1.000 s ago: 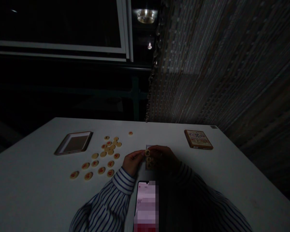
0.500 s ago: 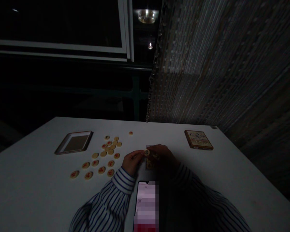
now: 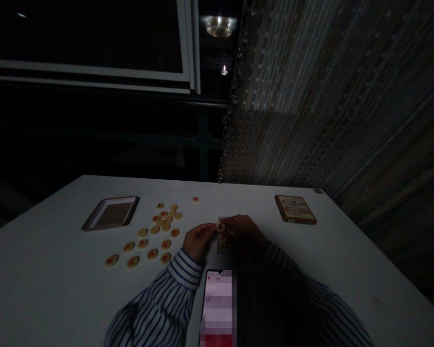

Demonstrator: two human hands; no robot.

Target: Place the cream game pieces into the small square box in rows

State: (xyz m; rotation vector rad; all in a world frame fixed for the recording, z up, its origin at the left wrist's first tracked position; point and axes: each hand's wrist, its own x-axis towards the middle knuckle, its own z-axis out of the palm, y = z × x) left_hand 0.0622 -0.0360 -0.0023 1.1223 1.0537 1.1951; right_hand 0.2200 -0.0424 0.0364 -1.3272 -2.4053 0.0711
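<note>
Between my two hands, a round piece with a dark character is held over the upper left part of a small clear case with several pieces in it. My left hand pinches the piece's left edge with thumb and fingertips. From the other side, my right hand has its fingers on the piece and covers much of the case; its fingertips are in shadow. Left of my hands, several round pieces with red characters and several plain-faced pieces lie loose on the white table.
An open shallow box part lies at the left and a printed box at the right. A lit phone is at the near edge between my forearms. A bead curtain hangs behind the table.
The piece between my fingers has turned slightly, its character now at another angle. My hands have barely moved.
</note>
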